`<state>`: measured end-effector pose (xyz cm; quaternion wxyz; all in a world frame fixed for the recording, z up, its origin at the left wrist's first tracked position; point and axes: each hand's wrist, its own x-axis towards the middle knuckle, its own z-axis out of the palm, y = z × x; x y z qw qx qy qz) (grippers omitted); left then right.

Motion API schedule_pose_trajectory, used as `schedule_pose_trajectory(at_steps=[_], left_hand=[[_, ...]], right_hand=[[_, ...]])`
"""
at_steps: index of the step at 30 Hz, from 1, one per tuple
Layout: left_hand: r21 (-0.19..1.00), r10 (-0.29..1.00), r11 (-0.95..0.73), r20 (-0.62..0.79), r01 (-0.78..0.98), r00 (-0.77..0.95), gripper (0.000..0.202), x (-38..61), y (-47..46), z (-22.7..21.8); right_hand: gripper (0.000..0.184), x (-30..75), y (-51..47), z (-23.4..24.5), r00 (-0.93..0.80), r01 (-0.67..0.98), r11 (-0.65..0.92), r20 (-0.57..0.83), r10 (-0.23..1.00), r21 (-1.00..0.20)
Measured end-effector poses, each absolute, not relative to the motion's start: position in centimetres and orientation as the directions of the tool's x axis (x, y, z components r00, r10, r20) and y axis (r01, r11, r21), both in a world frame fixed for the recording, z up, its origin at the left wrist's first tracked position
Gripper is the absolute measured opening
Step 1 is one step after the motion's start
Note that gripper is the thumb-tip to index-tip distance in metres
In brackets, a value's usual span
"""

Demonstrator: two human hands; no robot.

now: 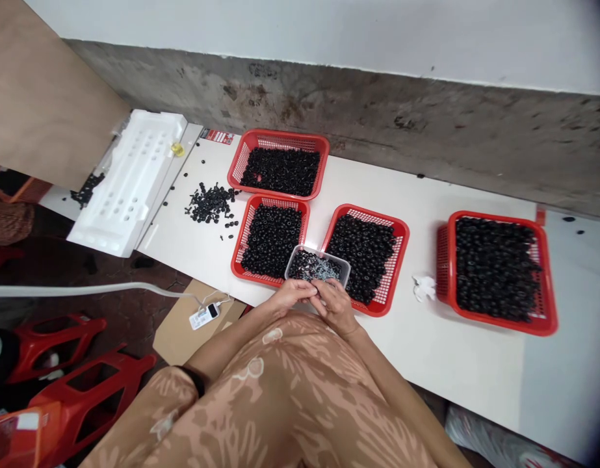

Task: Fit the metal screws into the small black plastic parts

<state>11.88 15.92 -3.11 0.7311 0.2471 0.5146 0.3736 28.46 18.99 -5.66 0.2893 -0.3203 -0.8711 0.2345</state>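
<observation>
**Two hands meet at a small tub among baskets of black parts**

Just below the middle of the frame, the person's left hand point(294, 294) and right hand point(337, 305) are pressed close together at the near edge of the white table point(450, 351). Both have their fingers curled in, tips nearly touching. Whether anything small is pinched between them I cannot tell.

Right above the knuckles sits a clear tub point(319, 265) of small dark and silvery pieces. It rests across the gap between two red baskets, the centre-left basket point(241, 244) and the centre-right basket point(400, 231), both heaped with black rings. A third basket point(279, 138) stands behind them, and a larger fourth basket point(543, 273) is well apart at the right.

A loose scatter of black parts point(210, 203) lies left of the baskets, beside a white foam tray point(129, 182). A crumpled tissue point(423, 286) lies just left of the fourth basket.
</observation>
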Motion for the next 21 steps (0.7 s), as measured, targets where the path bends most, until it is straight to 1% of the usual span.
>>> schedule_pose_trajectory(at_steps=[3, 5, 9, 13, 15, 17, 20, 21], left_hand=[[0.743, 0.791, 0.611, -0.583, -0.272, 0.185, 0.035, 12.1, 15.7, -3.2], [0.746, 0.793, 0.609, -0.583, -0.268, 0.178, 0.036, 12.2, 15.7, -3.3], [0.785, 0.824, 0.566, -0.55, -0.253, 0.138, 0.038, 12.2, 15.9, -3.3], [0.787, 0.815, 0.561, -0.58, -0.258, 0.004, 0.042, 11.6, 16.4, -3.1], [0.777, 0.79, 0.571, -0.608, -0.264, -0.081, 0.043, 11.2, 16.5, -3.1], [0.774, 0.772, 0.569, -0.619, -0.278, -0.145, 0.041, 10.9, 16.6, -3.3], [0.769, 0.753, 0.565, -0.628, -0.298, -0.194, 0.039, 10.6, 16.6, -3.8], [0.768, 0.748, 0.564, -0.631, -0.303, -0.207, 0.038, 10.5, 16.5, -3.9]], right_hand=[[0.027, 28.6, 18.8, -5.9, -0.657, 0.372, 0.742, 0.406, 0.635, -0.558], [0.027, 28.7, 18.7, -6.1, -0.665, 0.368, 0.756, 0.415, 0.621, -0.542], [0.029, 28.9, 18.7, -6.2, -0.644, 0.405, 0.714, 0.375, 0.666, -0.571], [0.029, 29.6, 21.0, -5.5, -0.581, 0.491, 0.636, 0.32, 0.749, -0.596], [0.032, 30.2, 23.4, -4.5, -0.516, 0.574, 0.575, 0.288, 0.806, -0.583], [0.039, 30.8, 26.3, -3.2, -0.414, 0.651, 0.481, 0.256, 0.874, -0.587], [0.058, 31.4, 29.8, -1.6, -0.24, 0.708, 0.374, 0.294, 0.925, -0.599], [0.058, 31.3, 30.4, -1.4, -0.213, 0.716, 0.361, 0.306, 0.928, -0.598]])
